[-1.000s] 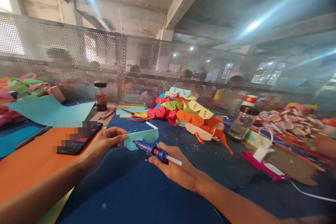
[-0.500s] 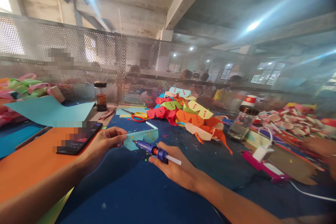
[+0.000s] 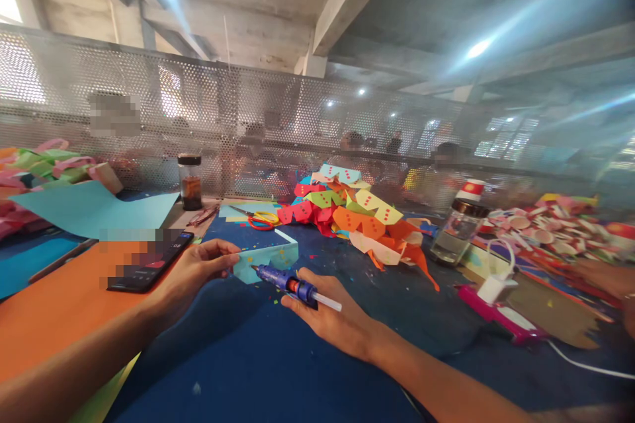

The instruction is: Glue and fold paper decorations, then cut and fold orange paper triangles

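Between the fingers and thumb of my left hand (image 3: 211, 263) is the left end of a folded light blue paper piece (image 3: 275, 255), held above the dark blue table (image 3: 238, 357). My right hand (image 3: 330, 310) is wrapped round a blue glue gun (image 3: 285, 281) with a clear glue stick (image 3: 327, 301) poking out of its back. The gun's nozzle points left and lies at the paper's lower part; whether it touches cannot be told. Small coloured paper scraps lie around the paper.
Behind are scissors (image 3: 264, 219) and a pile of folded paper shapes (image 3: 342, 201). A phone (image 3: 153, 264) lies on orange paper (image 3: 64, 304) at left. Jars (image 3: 190, 182) (image 3: 457, 231) stand further back. At right are a pink power strip (image 3: 503, 317) and another person's hand (image 3: 602, 277).
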